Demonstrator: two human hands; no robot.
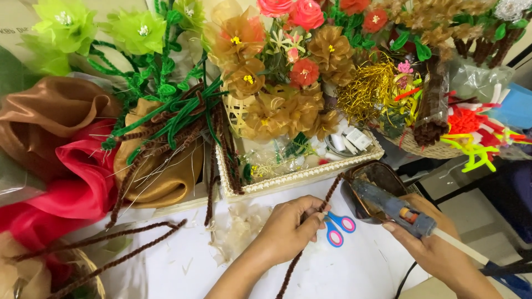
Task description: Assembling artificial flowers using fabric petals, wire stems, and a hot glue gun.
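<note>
While the left hand (pixel 288 230) pinches a brown pipe cleaner (pixel 324 207) between thumb and fingers, that stem runs on a slant, its upper end rising toward the dark bowl (pixel 382 177) and its lower end trailing back toward the person. The right hand (pixel 438 243) grips a blue glue gun (pixel 388 205), nozzle aimed at the stem's upper end, just beside it. The left hand is the nearer to the stem; it is on it. Blue-and-pink scissors (pixel 338 228) lie on the white table (pixel 354 271) just beyond the stem. Farther from it, a white tray (pixel 299 176) holds tan fabric flowers (pixel 277 111), and a wicker basket (pixel 421 147) holds brown stems.
</note>
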